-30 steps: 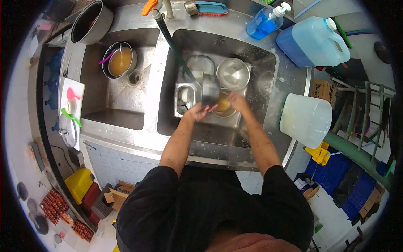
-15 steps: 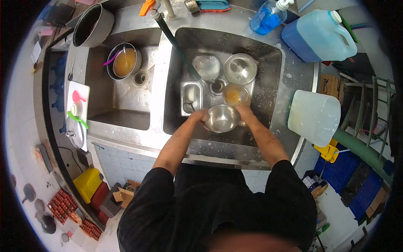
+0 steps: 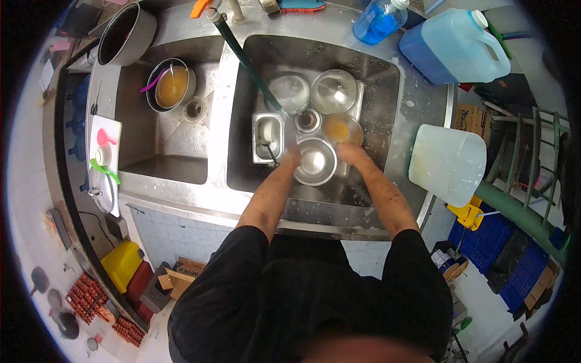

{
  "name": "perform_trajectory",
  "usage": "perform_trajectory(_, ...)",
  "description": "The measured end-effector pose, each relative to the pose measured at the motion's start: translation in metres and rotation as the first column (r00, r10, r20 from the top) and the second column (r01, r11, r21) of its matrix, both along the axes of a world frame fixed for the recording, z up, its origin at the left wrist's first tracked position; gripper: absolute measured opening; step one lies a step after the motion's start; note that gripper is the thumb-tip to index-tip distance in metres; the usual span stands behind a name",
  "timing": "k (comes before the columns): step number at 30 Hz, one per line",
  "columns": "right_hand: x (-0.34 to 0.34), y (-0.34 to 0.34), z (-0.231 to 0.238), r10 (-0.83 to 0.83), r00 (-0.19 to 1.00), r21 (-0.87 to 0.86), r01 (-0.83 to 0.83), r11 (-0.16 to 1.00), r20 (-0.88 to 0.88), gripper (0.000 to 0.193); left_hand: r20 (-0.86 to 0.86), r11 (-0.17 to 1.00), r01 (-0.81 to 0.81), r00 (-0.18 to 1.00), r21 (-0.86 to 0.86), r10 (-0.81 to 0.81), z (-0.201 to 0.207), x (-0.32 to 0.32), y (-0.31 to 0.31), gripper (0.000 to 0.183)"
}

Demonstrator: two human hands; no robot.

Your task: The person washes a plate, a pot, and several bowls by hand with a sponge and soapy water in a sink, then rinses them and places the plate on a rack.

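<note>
Over the near part of the right sink basin I have a shiny metal bowl (image 3: 316,163), its hollow facing up. My left hand (image 3: 291,158) is closed at its left rim. At the right rim is my right hand (image 3: 350,153), its fingers partly hidden and slightly blurred. Just beyond the right hand sits a bowl with yellowish liquid (image 3: 339,128). Farther back are a clear round bowl (image 3: 334,91) and a whitish round container (image 3: 287,94). Left of the drain stands a small rectangular metal pan (image 3: 268,138) with a utensil in it.
A dark green tube (image 3: 245,60) slants into the right basin. In the left basin stands a pot (image 3: 172,85) of orange-brown liquid. A big pot (image 3: 127,36), a blue soap bottle (image 3: 380,23), a blue jug (image 3: 454,48) and a whitish plastic container (image 3: 446,163) stand around the rim.
The metal bowl has turned between my hands and now shows a rounder opening. The whole view has shifted slightly, moving the sink left and up in the picture.
</note>
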State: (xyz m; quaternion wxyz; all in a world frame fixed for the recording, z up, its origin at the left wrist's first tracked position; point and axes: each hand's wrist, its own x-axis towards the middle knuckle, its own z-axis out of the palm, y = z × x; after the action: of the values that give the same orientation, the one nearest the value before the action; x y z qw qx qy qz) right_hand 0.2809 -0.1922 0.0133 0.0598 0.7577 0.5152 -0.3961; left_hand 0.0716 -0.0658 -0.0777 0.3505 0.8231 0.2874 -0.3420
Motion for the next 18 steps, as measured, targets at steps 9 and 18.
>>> perform_trajectory(9,-0.004,0.051,0.066,-0.017,0.999,0.075,0.014,0.997,0.04,0.023,-0.232,0.962,0.153,0.968,0.227,-0.099,-0.054,-0.033,-0.019,0.043)
perform_trajectory(18,-0.024,0.057,0.122,0.235,0.967,0.512,-0.251,0.821,0.096,0.019,0.042,0.953,-0.273,0.962,0.128,0.269,-0.018,-0.014,-0.007,0.046)
